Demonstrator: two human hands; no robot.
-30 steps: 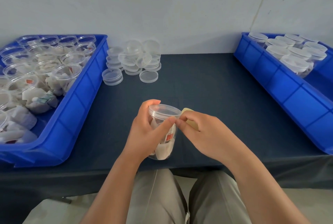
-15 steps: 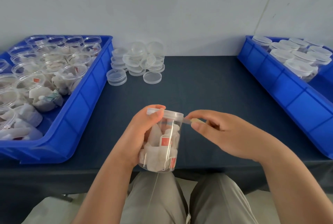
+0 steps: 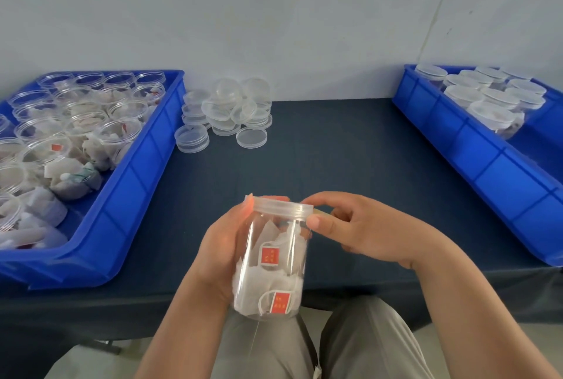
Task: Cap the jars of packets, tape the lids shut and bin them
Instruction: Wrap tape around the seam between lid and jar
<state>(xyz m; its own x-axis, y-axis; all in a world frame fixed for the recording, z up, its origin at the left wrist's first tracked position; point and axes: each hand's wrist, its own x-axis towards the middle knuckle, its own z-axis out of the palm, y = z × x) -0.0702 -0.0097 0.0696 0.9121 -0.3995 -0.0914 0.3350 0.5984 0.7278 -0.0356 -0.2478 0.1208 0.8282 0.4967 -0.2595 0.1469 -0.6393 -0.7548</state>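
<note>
A clear plastic jar [image 3: 272, 269] full of white packets with red tags is held over the table's front edge. My left hand [image 3: 224, 244] grips its side, fingers curled round the back. A clear lid [image 3: 283, 209] sits on top. My right hand [image 3: 359, 226] pinches the lid's right rim between thumb and forefinger; a sliver of tan tape [image 3: 323, 211] shows behind that thumb, most of it hidden by the hand.
A blue bin [image 3: 143, 162] at the left holds several open jars of packets. Loose clear lids [image 3: 225, 113] are piled behind on the dark table [image 3: 335, 150]. A second blue bin [image 3: 475, 147] at the right holds several capped jars.
The jar has tilted more upright and come nearer to me. My right hand drew away to the right, then returned to the lid's right rim.
</note>
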